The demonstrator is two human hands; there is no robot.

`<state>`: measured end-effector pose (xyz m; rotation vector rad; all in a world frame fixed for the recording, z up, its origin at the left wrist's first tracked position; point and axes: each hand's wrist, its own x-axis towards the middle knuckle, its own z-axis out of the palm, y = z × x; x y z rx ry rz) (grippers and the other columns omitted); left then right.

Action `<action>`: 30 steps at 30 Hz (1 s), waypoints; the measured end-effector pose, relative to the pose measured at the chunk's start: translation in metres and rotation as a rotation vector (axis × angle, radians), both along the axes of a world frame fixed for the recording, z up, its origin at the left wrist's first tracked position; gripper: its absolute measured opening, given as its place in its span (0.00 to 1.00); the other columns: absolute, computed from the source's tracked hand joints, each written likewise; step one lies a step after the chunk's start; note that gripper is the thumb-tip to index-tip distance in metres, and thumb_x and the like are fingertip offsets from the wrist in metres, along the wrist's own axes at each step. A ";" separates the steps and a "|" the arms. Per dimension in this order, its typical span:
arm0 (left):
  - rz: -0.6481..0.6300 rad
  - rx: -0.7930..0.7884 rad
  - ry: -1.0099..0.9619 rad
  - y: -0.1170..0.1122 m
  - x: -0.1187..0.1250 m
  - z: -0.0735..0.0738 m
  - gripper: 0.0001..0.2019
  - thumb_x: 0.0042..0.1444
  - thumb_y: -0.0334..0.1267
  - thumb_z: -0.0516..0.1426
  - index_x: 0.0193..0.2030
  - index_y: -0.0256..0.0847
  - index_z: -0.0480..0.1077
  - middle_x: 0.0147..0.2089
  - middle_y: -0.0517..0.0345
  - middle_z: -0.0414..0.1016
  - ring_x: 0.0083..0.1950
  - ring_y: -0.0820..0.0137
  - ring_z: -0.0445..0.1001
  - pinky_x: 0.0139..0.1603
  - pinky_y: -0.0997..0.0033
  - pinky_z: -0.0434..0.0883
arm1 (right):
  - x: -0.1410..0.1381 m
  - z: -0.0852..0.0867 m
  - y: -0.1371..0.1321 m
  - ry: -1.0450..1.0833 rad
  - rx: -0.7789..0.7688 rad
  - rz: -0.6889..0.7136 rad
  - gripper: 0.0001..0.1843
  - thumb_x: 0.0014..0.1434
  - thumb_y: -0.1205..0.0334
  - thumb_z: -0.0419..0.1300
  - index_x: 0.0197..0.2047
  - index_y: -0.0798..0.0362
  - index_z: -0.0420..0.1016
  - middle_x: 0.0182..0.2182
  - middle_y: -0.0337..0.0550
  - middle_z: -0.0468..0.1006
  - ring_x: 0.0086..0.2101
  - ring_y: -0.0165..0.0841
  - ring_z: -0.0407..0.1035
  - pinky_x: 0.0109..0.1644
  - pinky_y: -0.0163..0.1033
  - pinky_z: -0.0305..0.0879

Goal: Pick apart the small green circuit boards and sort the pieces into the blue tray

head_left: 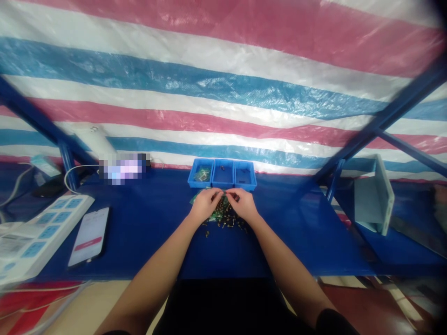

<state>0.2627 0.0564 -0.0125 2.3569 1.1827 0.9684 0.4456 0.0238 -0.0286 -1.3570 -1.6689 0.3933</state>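
Observation:
Over a heap of small brass-coloured and dark metal parts point(223, 215), my left hand point(206, 203) and my right hand point(244, 202) meet with their fingertips nearly touching. Both hands are closed in a pinch. Whatever lies between the fingertips is too small to name. Some green pieces show in the heap and by the left hand. Just beyond the hands stand three joined blue bins: the left bin point(192, 179) has greenish pieces in it, the middle bin point(223, 179) a few small parts, and the right bin point(252, 179) some dark slim pieces.
On the left of the blue table point(146, 232) lie a phone point(91, 232) with a lit screen and a white power strip point(49, 228) with cables. A grey panel-like stand point(373, 200) is at the right. Blue metal bars flank a striped plastic sheet point(223, 83) behind.

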 end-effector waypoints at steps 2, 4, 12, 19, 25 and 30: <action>-0.001 -0.002 -0.010 0.000 0.000 0.000 0.13 0.65 0.46 0.51 0.44 0.43 0.74 0.36 0.57 0.78 0.37 0.66 0.73 0.40 0.69 0.68 | 0.000 0.001 -0.001 0.001 0.003 -0.003 0.11 0.59 0.59 0.59 0.43 0.48 0.80 0.36 0.42 0.81 0.32 0.32 0.73 0.39 0.37 0.72; 0.009 -0.003 -0.022 0.000 0.000 -0.002 0.13 0.65 0.46 0.52 0.45 0.44 0.74 0.34 0.58 0.77 0.35 0.68 0.73 0.39 0.69 0.68 | 0.000 0.002 -0.001 0.013 0.009 -0.004 0.11 0.59 0.59 0.59 0.43 0.48 0.80 0.36 0.42 0.81 0.31 0.32 0.73 0.38 0.37 0.72; -0.004 0.016 -0.030 0.002 -0.001 -0.006 0.12 0.64 0.45 0.52 0.46 0.44 0.73 0.27 0.61 0.71 0.31 0.69 0.70 0.36 0.71 0.67 | 0.000 0.004 -0.001 0.016 0.025 -0.009 0.11 0.59 0.59 0.59 0.42 0.49 0.80 0.36 0.42 0.81 0.31 0.32 0.73 0.38 0.38 0.72; -0.001 -0.008 -0.012 0.000 0.000 -0.002 0.12 0.65 0.45 0.51 0.44 0.43 0.72 0.32 0.59 0.75 0.34 0.68 0.72 0.37 0.70 0.68 | 0.000 0.001 -0.001 0.024 0.035 -0.007 0.12 0.59 0.59 0.59 0.44 0.48 0.80 0.37 0.42 0.81 0.31 0.32 0.74 0.38 0.37 0.73; -0.009 -0.019 -0.030 0.000 -0.001 -0.002 0.13 0.65 0.46 0.51 0.48 0.44 0.71 0.30 0.60 0.73 0.32 0.69 0.72 0.36 0.70 0.68 | 0.000 0.002 -0.001 0.016 0.036 -0.018 0.11 0.59 0.60 0.59 0.44 0.48 0.81 0.36 0.42 0.81 0.31 0.32 0.74 0.38 0.38 0.73; -0.033 -0.005 -0.037 0.000 -0.001 -0.002 0.12 0.64 0.45 0.52 0.47 0.44 0.72 0.27 0.62 0.71 0.30 0.70 0.71 0.35 0.71 0.68 | 0.001 0.002 -0.001 0.020 0.040 -0.025 0.11 0.59 0.60 0.59 0.43 0.47 0.81 0.37 0.41 0.81 0.30 0.31 0.73 0.38 0.37 0.73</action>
